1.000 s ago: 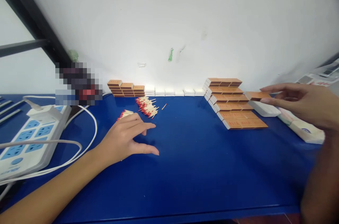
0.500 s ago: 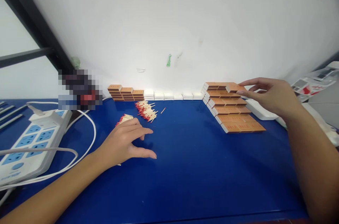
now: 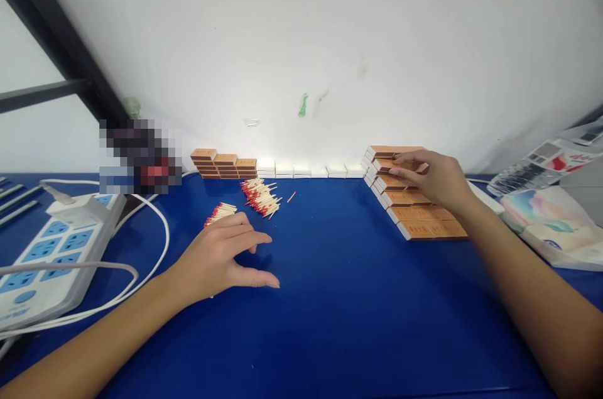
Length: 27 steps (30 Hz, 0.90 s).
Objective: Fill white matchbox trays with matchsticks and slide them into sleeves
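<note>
My left hand (image 3: 223, 256) hovers over the blue table with thumb and fingers apart, holding nothing. It partly covers a small pile of red-tipped matches (image 3: 221, 212). A larger match pile (image 3: 261, 199) lies just beyond, with a single match (image 3: 291, 196) off to its right. At the right, orange matchboxes (image 3: 431, 229) form a stepped stack against the wall. My right hand (image 3: 431, 176) reaches over this stack, its thumb and fingers closed around the end of a matchbox (image 3: 383, 164) near the upper left. The hand hides part of the upper rows.
A low stack of brown matchboxes (image 3: 223, 166) and a row of white boxes (image 3: 301, 171) line the wall. On the left sits a power strip (image 3: 56, 254) with white cables (image 3: 164, 223). A plastic bottle (image 3: 537, 163) and a soft printed pack (image 3: 556, 226) lie far right.
My right hand has moved left across the stack, from a matchbox at the upper right end to one near the upper left. My left hand has stayed nearly still.
</note>
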Each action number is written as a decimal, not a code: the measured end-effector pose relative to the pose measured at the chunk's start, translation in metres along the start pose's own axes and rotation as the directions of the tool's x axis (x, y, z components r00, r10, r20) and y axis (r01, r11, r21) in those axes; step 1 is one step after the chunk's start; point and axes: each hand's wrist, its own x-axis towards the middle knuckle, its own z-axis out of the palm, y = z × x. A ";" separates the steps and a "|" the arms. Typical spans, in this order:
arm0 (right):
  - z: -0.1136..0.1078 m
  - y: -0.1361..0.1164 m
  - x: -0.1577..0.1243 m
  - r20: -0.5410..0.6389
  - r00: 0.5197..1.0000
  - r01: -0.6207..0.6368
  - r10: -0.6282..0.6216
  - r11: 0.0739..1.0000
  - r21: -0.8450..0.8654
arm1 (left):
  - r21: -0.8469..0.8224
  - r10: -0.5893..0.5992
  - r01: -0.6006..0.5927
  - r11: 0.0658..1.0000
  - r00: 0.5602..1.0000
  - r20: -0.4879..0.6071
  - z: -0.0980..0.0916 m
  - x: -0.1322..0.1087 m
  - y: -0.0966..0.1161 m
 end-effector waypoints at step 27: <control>0.050 0.008 0.000 -0.230 0.962 0.081 -0.144 0.961 -0.264 | 0.018 0.038 -0.037 0.999 0.999 -0.007 0.000 0.001 0.004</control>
